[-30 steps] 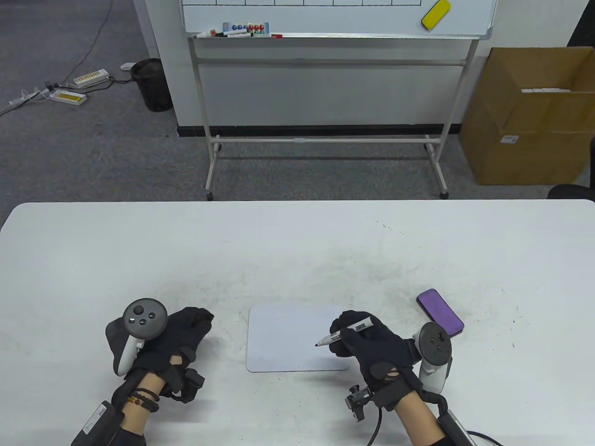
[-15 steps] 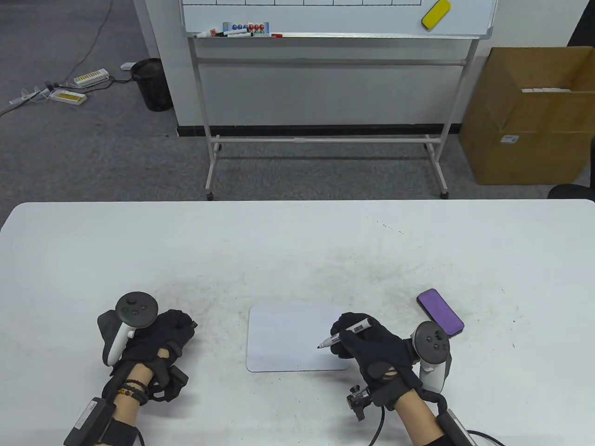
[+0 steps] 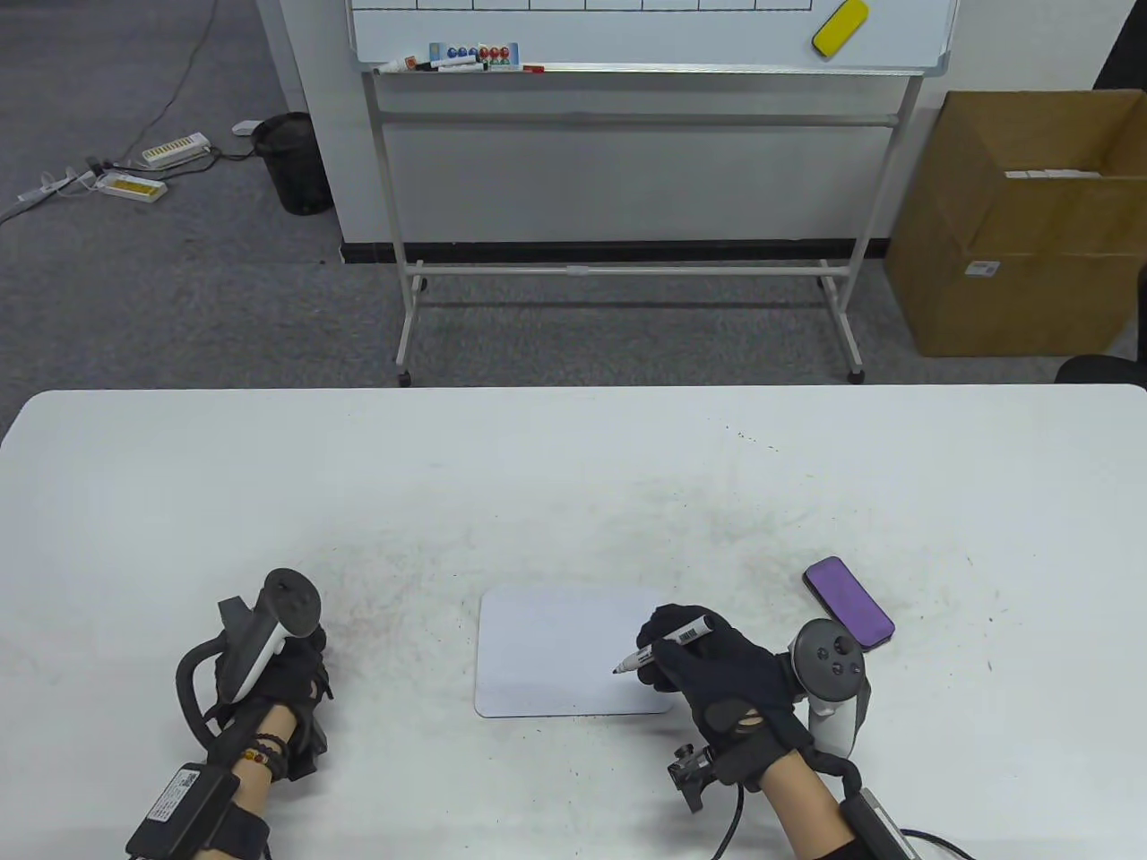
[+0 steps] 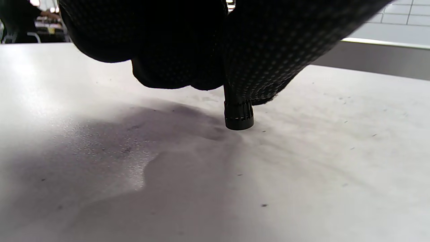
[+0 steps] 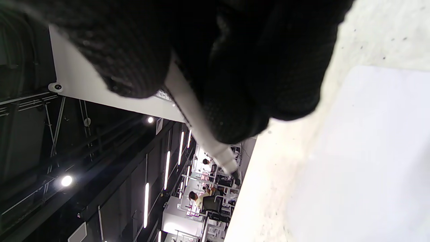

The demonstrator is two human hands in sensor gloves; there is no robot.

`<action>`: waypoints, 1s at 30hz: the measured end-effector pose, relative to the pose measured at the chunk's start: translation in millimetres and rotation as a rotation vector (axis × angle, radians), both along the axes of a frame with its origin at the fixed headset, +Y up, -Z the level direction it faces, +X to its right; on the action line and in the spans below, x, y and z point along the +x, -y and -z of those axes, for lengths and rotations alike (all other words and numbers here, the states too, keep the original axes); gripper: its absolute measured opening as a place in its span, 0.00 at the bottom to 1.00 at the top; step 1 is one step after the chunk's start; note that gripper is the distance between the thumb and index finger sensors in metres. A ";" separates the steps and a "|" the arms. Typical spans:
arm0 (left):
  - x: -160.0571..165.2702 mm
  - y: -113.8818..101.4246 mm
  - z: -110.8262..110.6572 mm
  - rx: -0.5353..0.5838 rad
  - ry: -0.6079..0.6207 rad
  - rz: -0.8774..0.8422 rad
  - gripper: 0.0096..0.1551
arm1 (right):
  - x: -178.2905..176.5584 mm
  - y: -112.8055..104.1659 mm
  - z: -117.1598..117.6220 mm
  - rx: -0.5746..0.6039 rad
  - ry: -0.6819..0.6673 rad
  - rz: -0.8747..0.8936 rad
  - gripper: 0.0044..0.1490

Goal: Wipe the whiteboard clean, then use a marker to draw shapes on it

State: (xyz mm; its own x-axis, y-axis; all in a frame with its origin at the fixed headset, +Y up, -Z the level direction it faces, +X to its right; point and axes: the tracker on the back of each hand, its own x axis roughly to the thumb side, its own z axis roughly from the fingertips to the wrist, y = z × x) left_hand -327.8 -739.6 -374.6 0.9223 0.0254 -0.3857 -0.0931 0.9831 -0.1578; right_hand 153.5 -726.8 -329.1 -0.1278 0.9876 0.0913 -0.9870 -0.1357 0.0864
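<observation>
A small blank whiteboard [image 3: 556, 654] lies flat on the white table [image 3: 573, 484], near the front. My right hand [image 3: 659, 647] grips a black marker [image 3: 670, 639] like a pen, its bare tip just over the board's right part. The right wrist view shows the marker [image 5: 198, 127] running between my gloved fingers [image 5: 235, 101], with the whiteboard [image 5: 369, 161] beside it. My left hand [image 3: 287, 667] rests on the table left of the board, turned on its side with its fingers curled. In the left wrist view a black ridged marker cap [image 4: 239, 116] pokes out from those fingers [image 4: 268, 50].
A purple phone [image 3: 849, 601] lies right of my right hand. Beyond the table stand a large whiteboard on a wheeled frame [image 3: 645, 269] with a yellow eraser [image 3: 840, 27], a cardboard box [image 3: 1021, 224] and a black bin [image 3: 291, 161]. Dark smudges mark the tabletop.
My left hand has drawn back to the left and toward the table's front edge, rolling onto its side. The right hand and marker have barely moved.
</observation>
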 end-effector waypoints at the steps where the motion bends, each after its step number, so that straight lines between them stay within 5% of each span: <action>1: 0.6 2.2 0.3 -0.008 0.006 0.005 0.21 | -0.1 0.1 0.0 0.000 -0.001 0.000 0.31; 14: 2.7 5.1 0.3 0.020 0.037 -0.016 0.26 | 0.1 1.1 0.1 -0.003 0.007 -0.007 0.31; 18: 6.7 4.1 -1.6 -0.061 0.080 -0.022 0.39 | 0.8 0.7 0.0 -0.003 0.014 -0.003 0.32; 21: 14.4 -5.1 -4.5 -0.018 0.112 -0.030 0.43 | -0.4 -1.1 -1.0 0.001 0.021 0.007 0.31; 30: 82.3 -23.0 -24.6 0.151 0.453 -0.101 0.40 | -34.4 -31.3 5.8 0.071 0.044 -0.227 0.27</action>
